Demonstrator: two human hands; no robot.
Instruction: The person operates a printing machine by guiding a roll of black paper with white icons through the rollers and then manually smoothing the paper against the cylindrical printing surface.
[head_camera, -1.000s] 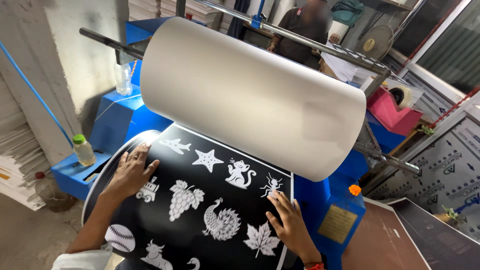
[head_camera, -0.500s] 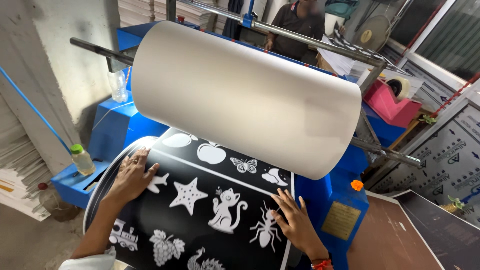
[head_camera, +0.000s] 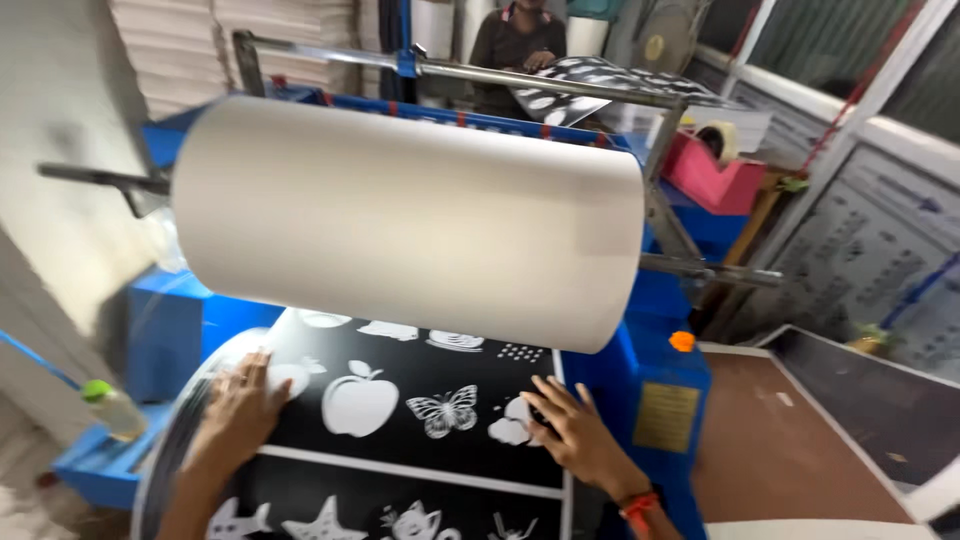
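Scene: A person leans over a blue machine (head_camera: 655, 400), both palms down on a black sheet (head_camera: 420, 440) printed with white shapes.
Sheet: It lies flat on the feed bed, its far edge running under a big white roll (head_camera: 410, 220) hung on a steel bar.
Left hand (head_camera: 240, 405): Fingers spread and pressed flat on the sheet's left edge, near a white apple figure; it clasps nothing.
Right hand (head_camera: 575, 435): Fingers splayed flat at the sheet's right edge, an orange band at the wrist; it clasps nothing either.
Handling: The sheet looks thin, light and glossy, likely slick under the palm and easy to crease or skew. It bends over the curved bed, so flat pressure at both side edges looks the safest hold.
Around: A small bottle with a green cap (head_camera: 112, 408) stands at lower left. A pink tape dispenser (head_camera: 712, 170) sits beyond the roll.
Behind: Another person (head_camera: 515, 45) holds a similar printed sheet at the machine's far side.
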